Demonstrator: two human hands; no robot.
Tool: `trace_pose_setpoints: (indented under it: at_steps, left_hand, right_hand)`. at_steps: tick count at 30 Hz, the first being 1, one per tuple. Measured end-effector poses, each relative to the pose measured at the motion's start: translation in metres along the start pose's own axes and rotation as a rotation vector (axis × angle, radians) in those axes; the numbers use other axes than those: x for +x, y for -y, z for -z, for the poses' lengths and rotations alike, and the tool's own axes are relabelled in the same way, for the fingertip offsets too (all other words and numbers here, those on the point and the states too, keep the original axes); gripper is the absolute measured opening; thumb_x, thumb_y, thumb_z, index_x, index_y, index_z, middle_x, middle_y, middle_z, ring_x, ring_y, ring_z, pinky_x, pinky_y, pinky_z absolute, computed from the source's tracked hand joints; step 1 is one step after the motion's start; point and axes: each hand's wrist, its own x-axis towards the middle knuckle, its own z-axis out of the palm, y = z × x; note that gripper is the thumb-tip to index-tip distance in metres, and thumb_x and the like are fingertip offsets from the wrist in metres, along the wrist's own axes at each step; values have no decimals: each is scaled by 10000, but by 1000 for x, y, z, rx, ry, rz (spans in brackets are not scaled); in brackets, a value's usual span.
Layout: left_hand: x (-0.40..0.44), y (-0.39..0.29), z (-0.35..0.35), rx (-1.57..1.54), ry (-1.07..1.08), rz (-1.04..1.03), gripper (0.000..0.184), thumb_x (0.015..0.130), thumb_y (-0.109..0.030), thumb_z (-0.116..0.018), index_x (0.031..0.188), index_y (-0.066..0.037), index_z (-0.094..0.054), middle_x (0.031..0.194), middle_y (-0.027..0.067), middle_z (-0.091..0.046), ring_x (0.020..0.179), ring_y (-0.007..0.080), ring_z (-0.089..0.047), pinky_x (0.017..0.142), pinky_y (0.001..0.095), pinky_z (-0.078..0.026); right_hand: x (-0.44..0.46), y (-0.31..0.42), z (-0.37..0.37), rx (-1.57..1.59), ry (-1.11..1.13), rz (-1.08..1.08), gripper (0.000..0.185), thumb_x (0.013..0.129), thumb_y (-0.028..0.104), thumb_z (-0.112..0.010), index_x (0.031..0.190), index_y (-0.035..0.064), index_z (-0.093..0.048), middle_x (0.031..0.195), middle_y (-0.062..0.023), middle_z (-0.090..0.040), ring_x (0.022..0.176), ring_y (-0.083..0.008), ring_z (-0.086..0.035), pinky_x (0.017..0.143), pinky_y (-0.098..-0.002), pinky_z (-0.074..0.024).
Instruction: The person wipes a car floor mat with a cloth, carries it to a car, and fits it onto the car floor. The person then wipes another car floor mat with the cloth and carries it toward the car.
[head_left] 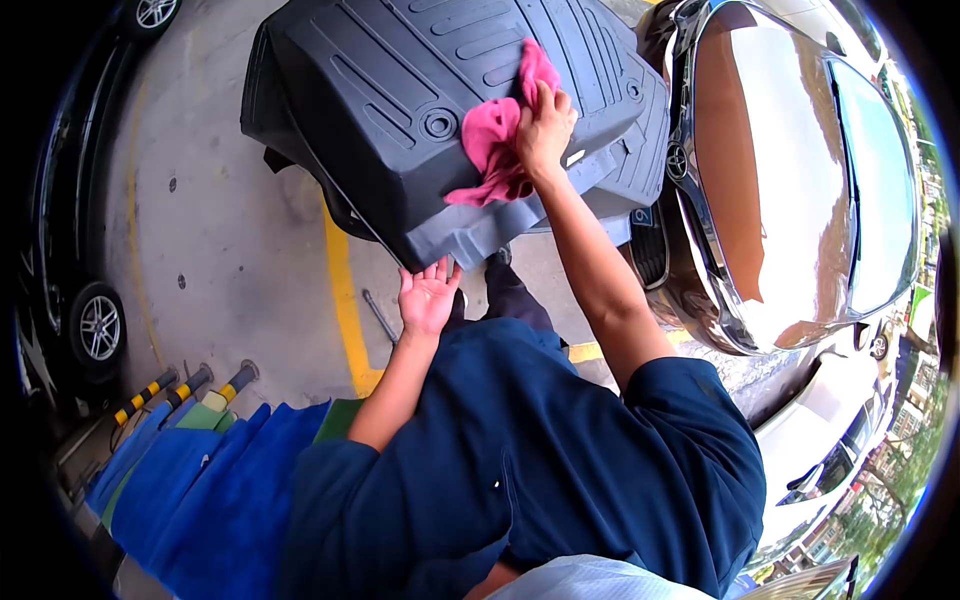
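Observation:
A large black moulded car mat [400, 110], with raised ribs and round recesses, is held up in front of me, tilted. My right hand [547, 128] is closed on a crumpled pink cloth [492, 135] and presses it against the mat near its lower right side. Part of the cloth sticks out above my fingers. At the mat's bottom corner, my left hand [428, 300] has its palm turned up and its fingers at the edge, holding it from below. The left fingertips are partly hidden by the mat.
A brown car [760, 160] stands close on the right, and a dark car [75, 250] on the far left. Blue towels [200, 490] hang over striped posts [235, 380] at lower left. A metal bar [380, 318] lies on the floor beside a yellow line [345, 300].

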Motion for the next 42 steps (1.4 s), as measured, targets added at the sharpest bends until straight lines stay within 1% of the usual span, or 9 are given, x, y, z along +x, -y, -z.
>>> trace_pose_setpoints:
  at_steps: [2,4,6,14,19,22,26,34,42]
  left_hand:
    - [-2,8,-17,21,-88,0,561,965,-549,-342,1249,-103,-529,1276,86,-574,1213,262,-485,1108,531,-241]
    - [7,5,8,-41,254,142,601,962,-552,-345,1292,-71,-491,1342,133,-510,1233,274,-478,1102,551,-249]
    - [7,7,-12,21,-49,19,554,980,-512,-325,1253,-70,-516,1289,127,-557,1224,269,-485,1094,540,-271]
    - [4,4,11,-25,-146,48,523,997,-490,-306,1173,-64,-553,1269,55,-582,1147,250,-518,1084,519,-302]
    - [4,9,1,127,-233,-53,449,1002,-454,-335,1111,-85,-567,1170,36,-630,1069,216,-562,1059,487,-311]
    - [11,0,13,104,-240,-45,436,1002,-446,-339,1104,-88,-567,1154,41,-634,1056,218,-565,1050,483,-321]
    - [14,-12,31,57,-266,-78,450,996,-460,-361,1116,-82,-573,1160,38,-628,1047,217,-554,1027,472,-364]
    - [13,2,39,121,-180,-113,461,988,-480,-372,1115,-97,-597,1131,36,-637,1055,211,-553,1018,450,-375]
    - [13,18,14,159,-282,-182,430,977,-488,-403,1088,-129,-610,1059,39,-653,1013,205,-570,987,444,-407]
  right_hand:
    - [-25,-12,4,1,-91,-169,412,744,86,-600,1154,124,-594,1104,-158,-540,979,-366,-492,807,-480,-425]
    - [-103,21,4,172,344,144,473,728,91,-620,1193,175,-592,1246,-153,-495,1101,-359,-463,933,-494,-380]
    - [-128,20,29,133,510,556,459,734,145,-618,1188,212,-603,1261,-115,-511,1104,-319,-472,950,-514,-342]
    - [-73,-205,73,-136,-105,-262,294,760,53,-584,1035,151,-619,1150,-127,-572,968,-342,-536,836,-417,-440]
    - [-11,-258,74,826,-755,-968,171,914,90,-542,1065,12,-561,959,-67,-608,826,-174,-587,723,-320,-487]
    - [-5,-167,51,252,-413,-402,448,782,174,-668,1216,116,-575,1203,-126,-549,1087,-308,-504,930,-421,-380]
    - [12,-116,70,-39,237,323,436,747,156,-645,1171,250,-607,1266,-44,-540,1109,-274,-492,906,-428,-387]
    - [121,-222,43,-152,-104,-817,393,847,299,-551,1198,122,-532,1140,-183,-546,1001,-406,-541,802,-494,-491]
    - [33,49,-1,265,533,618,423,765,129,-629,1182,201,-617,1216,-63,-549,995,-280,-521,849,-389,-474]
